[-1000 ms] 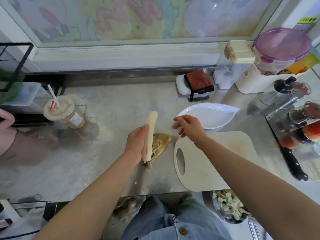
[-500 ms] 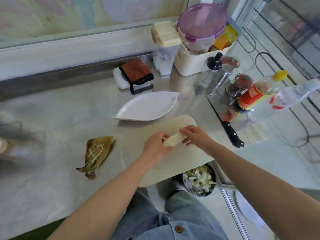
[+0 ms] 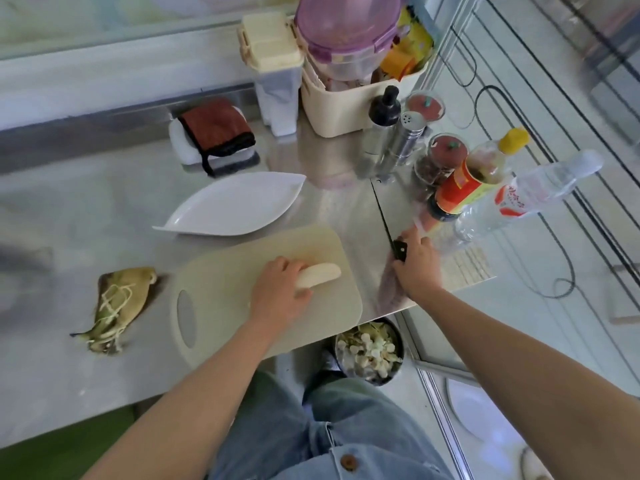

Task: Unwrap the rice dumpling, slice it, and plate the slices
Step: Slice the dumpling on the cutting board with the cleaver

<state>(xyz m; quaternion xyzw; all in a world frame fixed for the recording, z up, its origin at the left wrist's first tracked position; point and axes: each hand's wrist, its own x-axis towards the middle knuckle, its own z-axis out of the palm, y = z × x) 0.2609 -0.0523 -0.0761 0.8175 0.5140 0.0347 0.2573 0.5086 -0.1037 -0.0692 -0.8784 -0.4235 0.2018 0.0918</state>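
On the cutting board (image 3: 221, 306) the unwrapped rice dumpling (image 3: 320, 274) lies whole, held by the left grip (image 3: 280, 294), while at three o'clock the right grip (image 3: 415, 268) clasps the knife (image 3: 383, 216), so, with the leaf wrapper (image 3: 119, 301) lying at nine o'clock, slicing and filling the plate (image 3: 235, 204) at twelve o'clock seem to remain.

A person seen from a head-worn camera works with both forearms bare from elbow to wrist, the left hand (image 3: 282, 292) and right hand (image 3: 417, 268) free of gloves, rings or watch. Below them, faded light-blue denim trousers (image 3: 277, 427) fill the lower view, creased at the knees, with pale stitched seams. A round brown button (image 3: 348, 462) sits on a denim flap at the bottom edge.
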